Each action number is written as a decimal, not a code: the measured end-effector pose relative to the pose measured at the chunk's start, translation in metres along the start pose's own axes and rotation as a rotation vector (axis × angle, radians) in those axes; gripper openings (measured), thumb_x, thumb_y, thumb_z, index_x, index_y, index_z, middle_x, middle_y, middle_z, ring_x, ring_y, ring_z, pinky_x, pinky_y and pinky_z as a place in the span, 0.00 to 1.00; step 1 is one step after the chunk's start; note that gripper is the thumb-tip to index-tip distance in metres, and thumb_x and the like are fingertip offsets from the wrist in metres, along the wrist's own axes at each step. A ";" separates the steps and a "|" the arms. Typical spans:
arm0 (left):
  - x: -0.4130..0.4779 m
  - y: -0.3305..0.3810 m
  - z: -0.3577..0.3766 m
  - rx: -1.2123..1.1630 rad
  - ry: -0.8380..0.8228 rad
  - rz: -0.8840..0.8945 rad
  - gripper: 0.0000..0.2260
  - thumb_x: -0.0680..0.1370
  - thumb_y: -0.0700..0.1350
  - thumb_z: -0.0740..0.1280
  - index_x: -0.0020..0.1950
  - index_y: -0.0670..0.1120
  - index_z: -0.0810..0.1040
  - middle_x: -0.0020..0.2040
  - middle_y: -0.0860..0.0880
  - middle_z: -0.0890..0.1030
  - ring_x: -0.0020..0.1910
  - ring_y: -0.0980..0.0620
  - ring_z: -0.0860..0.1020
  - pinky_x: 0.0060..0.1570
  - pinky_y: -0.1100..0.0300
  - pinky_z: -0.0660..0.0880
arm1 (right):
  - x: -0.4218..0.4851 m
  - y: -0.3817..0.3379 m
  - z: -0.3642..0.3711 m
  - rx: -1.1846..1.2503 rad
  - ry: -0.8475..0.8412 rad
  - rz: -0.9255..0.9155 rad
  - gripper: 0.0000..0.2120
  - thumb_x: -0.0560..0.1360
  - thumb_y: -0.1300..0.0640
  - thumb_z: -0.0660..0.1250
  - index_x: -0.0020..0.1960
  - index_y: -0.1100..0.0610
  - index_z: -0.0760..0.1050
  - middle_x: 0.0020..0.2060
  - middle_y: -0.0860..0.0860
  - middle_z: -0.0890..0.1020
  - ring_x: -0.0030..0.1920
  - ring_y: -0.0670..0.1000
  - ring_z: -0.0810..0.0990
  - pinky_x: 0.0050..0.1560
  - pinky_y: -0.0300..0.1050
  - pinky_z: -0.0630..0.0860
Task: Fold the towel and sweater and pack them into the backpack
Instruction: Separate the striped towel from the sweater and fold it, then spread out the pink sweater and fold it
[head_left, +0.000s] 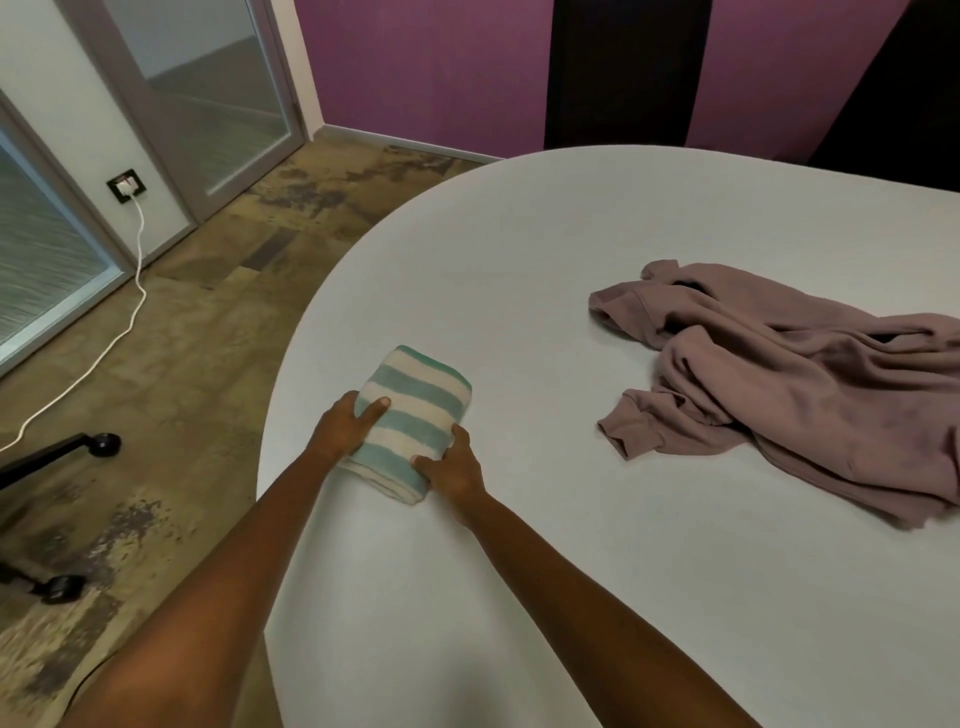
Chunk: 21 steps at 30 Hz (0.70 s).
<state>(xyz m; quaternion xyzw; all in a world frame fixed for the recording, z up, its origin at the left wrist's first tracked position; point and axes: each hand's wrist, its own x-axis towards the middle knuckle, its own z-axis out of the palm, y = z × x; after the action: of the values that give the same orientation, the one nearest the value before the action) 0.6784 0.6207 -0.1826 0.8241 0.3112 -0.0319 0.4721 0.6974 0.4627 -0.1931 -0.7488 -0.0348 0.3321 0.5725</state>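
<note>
Mint-green and cream stripes mark the towel (415, 415), which lies folded into a thick, compact packet on the pale grey bench (519, 597), close to its rounded left edge. We see both hands on it. The left hand (344, 428) clasps the packet's left side. Its thumb lies across the top over a stripe, and its fingers wrap down the side, where we lose sight of them. The right hand (456, 467) holds the near right corner, with the thumb pressed onto the top by the near end and the fingers curled along the right side. Both bare forearms reach in from the near edge of the view. The towel sits between the two hands, resting on the bench as far as we can tell.

Well apart to the right lies the sweater (789, 379), a dusty mauve knit, unfolded and rumpled. One cuffed sleeve points toward the near left and another is bunched at its far left end. Its right part runs out of view.

Beyond the bench on the left we see a mottled brown floor (208, 322) and a white cable (136, 291) trailing across it from a wall socket (126, 184). The black legs and castors of a chair base (78, 452) stand nearer to us. Frosted glass panels (218, 93) stand at the far left, and a purple wall (431, 67) closes the far side.
</note>
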 end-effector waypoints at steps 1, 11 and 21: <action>0.002 -0.002 0.002 0.080 0.030 0.002 0.28 0.75 0.60 0.63 0.65 0.39 0.69 0.59 0.38 0.76 0.56 0.40 0.76 0.52 0.52 0.72 | 0.001 0.001 0.001 -0.062 0.018 -0.033 0.34 0.73 0.56 0.69 0.73 0.59 0.55 0.65 0.57 0.70 0.65 0.57 0.71 0.63 0.50 0.73; -0.028 -0.003 0.040 0.788 0.225 0.458 0.27 0.81 0.54 0.47 0.63 0.37 0.74 0.61 0.36 0.77 0.59 0.38 0.77 0.56 0.39 0.73 | -0.021 0.013 -0.017 -1.115 0.055 -0.372 0.28 0.81 0.46 0.48 0.77 0.55 0.45 0.76 0.57 0.51 0.75 0.56 0.52 0.70 0.56 0.57; -0.036 -0.011 0.056 0.906 0.169 0.436 0.32 0.82 0.53 0.38 0.58 0.37 0.78 0.55 0.37 0.81 0.52 0.39 0.81 0.45 0.39 0.76 | -0.040 0.034 -0.045 -1.275 -0.106 -0.258 0.40 0.68 0.37 0.25 0.76 0.51 0.40 0.76 0.52 0.42 0.76 0.53 0.40 0.73 0.59 0.43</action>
<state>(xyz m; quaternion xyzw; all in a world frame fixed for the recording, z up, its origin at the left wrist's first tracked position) 0.6569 0.5624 -0.2095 0.9916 0.1239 0.0025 0.0361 0.6794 0.3966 -0.1990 -0.9140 -0.3430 0.2113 0.0488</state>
